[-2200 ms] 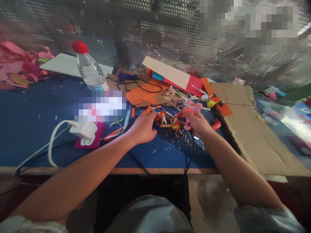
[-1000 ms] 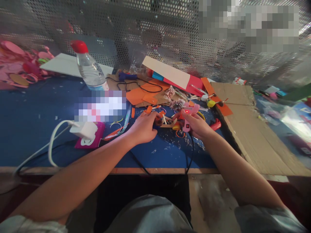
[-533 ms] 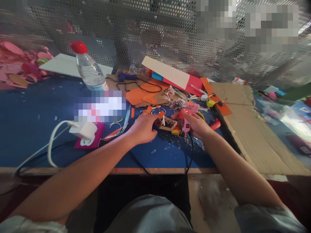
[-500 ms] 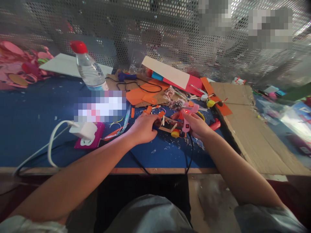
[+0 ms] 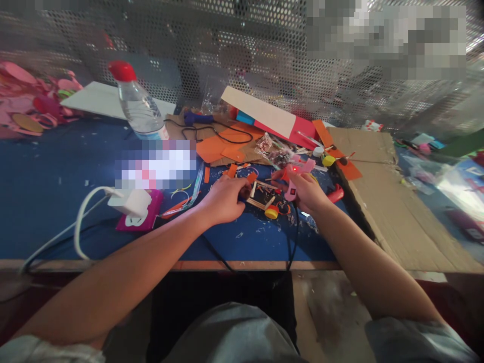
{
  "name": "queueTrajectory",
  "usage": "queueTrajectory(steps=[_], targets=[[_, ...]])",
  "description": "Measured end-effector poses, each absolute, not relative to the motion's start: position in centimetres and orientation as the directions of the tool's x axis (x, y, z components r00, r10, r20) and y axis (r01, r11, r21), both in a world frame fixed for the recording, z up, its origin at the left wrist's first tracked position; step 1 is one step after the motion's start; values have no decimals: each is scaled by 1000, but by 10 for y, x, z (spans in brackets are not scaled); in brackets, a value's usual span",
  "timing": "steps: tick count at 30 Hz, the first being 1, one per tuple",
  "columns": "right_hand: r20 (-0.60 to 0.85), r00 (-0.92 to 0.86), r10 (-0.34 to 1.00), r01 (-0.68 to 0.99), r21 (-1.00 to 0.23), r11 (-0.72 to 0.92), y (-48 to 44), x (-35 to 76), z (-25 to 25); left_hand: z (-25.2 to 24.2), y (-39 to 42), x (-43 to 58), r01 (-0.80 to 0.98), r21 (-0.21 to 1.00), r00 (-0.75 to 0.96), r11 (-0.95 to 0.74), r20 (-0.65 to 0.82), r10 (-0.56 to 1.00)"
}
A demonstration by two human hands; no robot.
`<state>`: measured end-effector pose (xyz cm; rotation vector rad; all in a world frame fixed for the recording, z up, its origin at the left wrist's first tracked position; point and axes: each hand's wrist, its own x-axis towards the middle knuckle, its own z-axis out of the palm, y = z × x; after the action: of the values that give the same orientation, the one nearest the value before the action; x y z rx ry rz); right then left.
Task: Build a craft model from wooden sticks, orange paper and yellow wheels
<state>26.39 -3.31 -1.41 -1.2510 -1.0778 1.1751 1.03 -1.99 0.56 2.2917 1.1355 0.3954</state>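
My right hand [image 5: 308, 190] is wrapped around a pink glue gun [image 5: 292, 193] with a red light glowing and a black cord trailing down to the table edge. Just left of it, a small frame of thin wooden sticks [image 5: 260, 202] is gripped at its left end by my left hand [image 5: 226, 200], whose fingertips are partly hidden. Small orange pieces [image 5: 251, 177] stand up beside the left fingers. A yellow cap [image 5: 271, 212] lies by the frame's near right corner. The glue gun's nozzle is apart from the frame, as far as I can see.
At left stand a red-capped bottle [image 5: 140, 108] and a purple power socket [image 5: 155, 204] with a white plug [image 5: 129, 202]. Orange sheets [image 5: 215, 147], a blue tool with a cord [image 5: 198, 118] and scraps lie behind my hands. Cardboard [image 5: 401, 206] covers the right; perforated metal [image 5: 159, 30] rises behind.
My right hand has moved the glue gun slightly right, away from the stick frame, so more of the frame shows. My left hand stays about where it was.
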Motion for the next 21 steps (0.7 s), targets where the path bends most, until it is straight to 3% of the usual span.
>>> queueTrajectory(steps=[21], targets=[[-92,124,988,99,-990,-104,-33,275,-12,5,-19,11,630,600,605,-493,20,796]])
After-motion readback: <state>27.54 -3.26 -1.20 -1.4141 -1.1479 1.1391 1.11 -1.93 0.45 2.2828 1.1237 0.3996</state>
